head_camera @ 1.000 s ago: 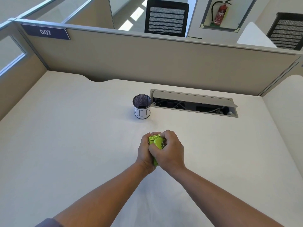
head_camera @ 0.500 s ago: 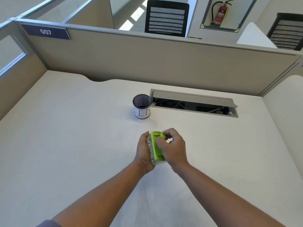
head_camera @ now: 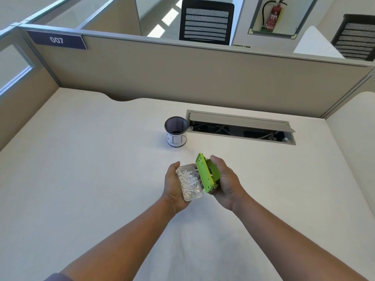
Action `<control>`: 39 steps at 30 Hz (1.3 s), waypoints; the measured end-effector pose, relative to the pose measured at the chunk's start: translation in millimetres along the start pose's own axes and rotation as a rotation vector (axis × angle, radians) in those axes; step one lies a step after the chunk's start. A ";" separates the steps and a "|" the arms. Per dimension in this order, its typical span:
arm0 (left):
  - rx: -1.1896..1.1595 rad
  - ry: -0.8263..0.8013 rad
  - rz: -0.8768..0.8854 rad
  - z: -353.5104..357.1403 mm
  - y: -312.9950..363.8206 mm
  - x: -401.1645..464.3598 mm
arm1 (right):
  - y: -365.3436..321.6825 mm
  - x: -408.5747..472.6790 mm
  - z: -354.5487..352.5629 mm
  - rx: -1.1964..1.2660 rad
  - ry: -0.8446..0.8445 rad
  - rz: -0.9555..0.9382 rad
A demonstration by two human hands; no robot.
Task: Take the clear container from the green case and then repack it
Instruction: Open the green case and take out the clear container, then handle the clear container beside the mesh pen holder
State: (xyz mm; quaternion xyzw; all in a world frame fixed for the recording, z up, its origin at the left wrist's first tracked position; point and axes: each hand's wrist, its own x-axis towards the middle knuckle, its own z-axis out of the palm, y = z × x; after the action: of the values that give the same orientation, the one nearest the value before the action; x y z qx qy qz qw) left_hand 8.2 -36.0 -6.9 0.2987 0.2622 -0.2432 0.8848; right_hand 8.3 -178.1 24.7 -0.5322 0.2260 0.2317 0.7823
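Note:
A clear container filled with small white paper dots lies in the palm of my left hand, above the desk's middle. The green case, a bright green hole-punch body with holes along its flat underside, is tilted on edge in my right hand. The case stands just right of the container, their long edges close or touching. Both are held a little above the cream desk.
A black mesh cup with a white label stands behind my hands. To its right a cable hatch in the desk is open. Grey partition walls close the desk at the back and sides.
My hands were clasped together around the green case. They have since drawn apart: the clear container has come out into my left hand and the case has tipped away to the right.

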 end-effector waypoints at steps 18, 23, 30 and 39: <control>-0.056 -0.032 0.034 -10.3 10.4 4.2 | 25.5 38.7 -49.6 -0.997 0.321 -0.342; -0.067 -0.026 0.036 -13.5 15.2 5.5 | 28.6 44.6 -52.0 -1.201 0.312 -0.330; -0.069 -0.029 0.036 -14.9 16.3 8.2 | 33.2 49.6 -57.5 -1.340 0.294 -0.334; -0.064 -0.043 0.033 -12.4 18.1 9.5 | 41.0 46.1 -58.3 -1.476 0.366 -0.465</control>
State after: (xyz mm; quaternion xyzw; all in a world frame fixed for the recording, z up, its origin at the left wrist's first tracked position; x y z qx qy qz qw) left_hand 21.9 -17.7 -13.9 0.2691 0.2459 -0.2265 0.9032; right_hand 13.7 -213.8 -52.1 -0.9763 0.0222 0.0614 0.2062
